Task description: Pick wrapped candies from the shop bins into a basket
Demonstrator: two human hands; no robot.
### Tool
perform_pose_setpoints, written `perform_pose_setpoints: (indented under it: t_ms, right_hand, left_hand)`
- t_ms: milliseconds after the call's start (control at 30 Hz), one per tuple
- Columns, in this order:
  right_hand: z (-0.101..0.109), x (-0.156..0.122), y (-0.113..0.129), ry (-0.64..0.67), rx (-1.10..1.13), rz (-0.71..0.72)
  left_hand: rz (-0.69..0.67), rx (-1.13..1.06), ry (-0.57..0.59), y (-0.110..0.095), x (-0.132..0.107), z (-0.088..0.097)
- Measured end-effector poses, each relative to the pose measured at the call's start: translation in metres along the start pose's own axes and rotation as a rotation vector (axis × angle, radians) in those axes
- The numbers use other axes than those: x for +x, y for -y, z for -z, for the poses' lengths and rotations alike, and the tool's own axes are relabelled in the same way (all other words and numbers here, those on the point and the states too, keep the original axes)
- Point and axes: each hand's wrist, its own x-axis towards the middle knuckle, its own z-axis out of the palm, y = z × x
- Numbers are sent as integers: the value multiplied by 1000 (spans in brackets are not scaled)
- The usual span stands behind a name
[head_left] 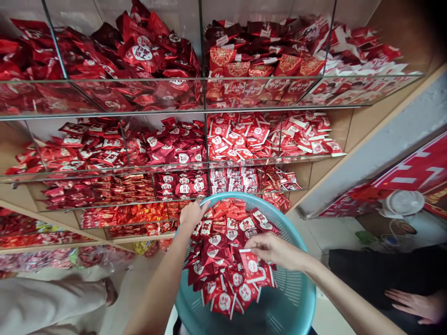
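A round teal plastic basket (295,237) with slotted sides is in front of me, holding many red candy packets (216,249) with white labels. My left hand (193,214) is closed over the basket's far-left rim. Inside the basket, the thumb and fingers of my right hand (271,250) pinch the top edge of a red and white candy packet (250,265), just above the other packets. Darker red packets lie in the middle of the heap, brighter ones at its near side. Bare teal floor shows at the near end of the basket.
Glass-fronted shelves (206,111) with divided bins of red packets rise ahead. A person's pale trouser leg (52,298) is at lower left. Another person in dark clothing rests a hand (415,304) at lower right. A white fan (403,203) stands by the right wall.
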Motion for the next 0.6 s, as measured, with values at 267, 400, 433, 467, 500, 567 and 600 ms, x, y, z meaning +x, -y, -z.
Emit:
perform_pose_setpoints:
  t_ms: [267, 400, 433, 467, 500, 567, 600]
  right_hand:
    - [-33, 25, 11, 265, -423, 196]
    - [-57, 34, 0, 320, -501, 177]
    - [-57, 33, 0, 308, -504, 176]
    - [-56, 31, 2, 292, -498, 182]
    - [-52, 28, 4, 274, -485, 191]
    - [-43, 20, 10, 240, -458, 192]
    - [-39, 16, 12, 222, -454, 175]
  left_hand:
    - [17, 5, 25, -2, 0, 1]
    - [18, -3, 18, -1, 0, 0]
    - [14, -9, 15, 0, 0, 0]
    - [11, -16, 12, 0, 0, 0]
    - [8, -23, 13, 0, 1, -1]
    - [6, -34, 17, 1, 1, -1]
    - [7, -37, 18, 1, 2, -2]
